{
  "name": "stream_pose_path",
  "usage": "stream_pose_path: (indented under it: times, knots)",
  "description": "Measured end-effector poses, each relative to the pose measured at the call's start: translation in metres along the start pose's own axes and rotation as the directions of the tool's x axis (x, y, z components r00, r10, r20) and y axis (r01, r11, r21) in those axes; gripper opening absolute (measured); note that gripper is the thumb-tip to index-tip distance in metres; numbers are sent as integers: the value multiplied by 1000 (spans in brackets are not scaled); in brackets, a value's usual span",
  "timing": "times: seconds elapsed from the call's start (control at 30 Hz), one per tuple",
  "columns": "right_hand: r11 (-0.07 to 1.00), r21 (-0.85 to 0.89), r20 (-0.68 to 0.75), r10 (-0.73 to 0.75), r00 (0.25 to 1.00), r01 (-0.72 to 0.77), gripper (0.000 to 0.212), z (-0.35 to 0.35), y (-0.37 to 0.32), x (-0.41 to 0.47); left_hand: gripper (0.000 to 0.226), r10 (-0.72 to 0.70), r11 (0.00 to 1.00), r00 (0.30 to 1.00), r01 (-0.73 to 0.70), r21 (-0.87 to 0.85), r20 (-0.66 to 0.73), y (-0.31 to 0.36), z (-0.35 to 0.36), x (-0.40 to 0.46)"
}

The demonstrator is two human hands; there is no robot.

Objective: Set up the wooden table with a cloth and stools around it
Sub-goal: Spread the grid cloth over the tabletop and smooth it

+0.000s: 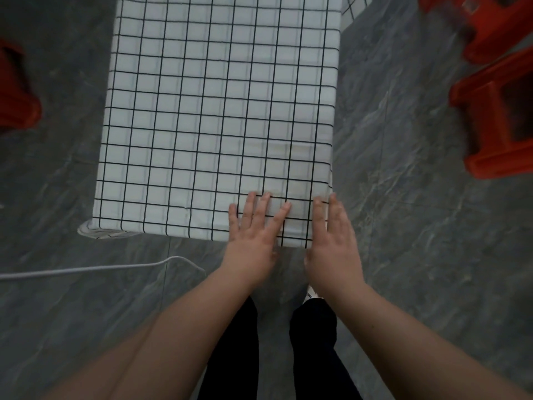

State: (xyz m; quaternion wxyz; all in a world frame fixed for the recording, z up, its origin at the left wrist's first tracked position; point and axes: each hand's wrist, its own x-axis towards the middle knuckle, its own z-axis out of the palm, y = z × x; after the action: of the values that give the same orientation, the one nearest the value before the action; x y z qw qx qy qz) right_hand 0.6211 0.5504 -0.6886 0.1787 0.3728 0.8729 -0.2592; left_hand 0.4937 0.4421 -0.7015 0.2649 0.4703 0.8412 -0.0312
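Left hand point(253, 232): held palm down, fingers straight and slightly spread, thumb angled outward to the right.
Right hand point(334, 243): held palm down just beside the left, fingers straight and close together.
Forearms: bare, extended forward, converging toward the hands.
Legs: clad in dark trousers, seen between the forearms.

Your arms: both bare from wrist to past the elbow, no sleeves in view.
Your left hand point(253, 241): bare, no glove, ring or watch.
Your right hand point(334, 249): bare likewise, short nails.
Your legs point(230, 356): dark, near-black trousers.
Your footwear point(311, 293): a sliver of white shoe.
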Motion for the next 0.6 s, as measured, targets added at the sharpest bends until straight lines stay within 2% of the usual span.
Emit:
stream_pose_path:
  times: [0.1,0.37,0.6]
  knots:
    - [991,-90,45,-95,994,99,106,-12,-13,0,106,-40,999,999,40,-26,21,-7,-18,-8]
    - [946,-133,87,-286,954,295,90,-9,-88,-3,105,-201,975,978,194,-111,-55,-73,-45,-42]
    - [960,-139,123,-225,967,241,91,21,-167,13,103,-263,952,962,246,-184,-71,-171,-30,-76]
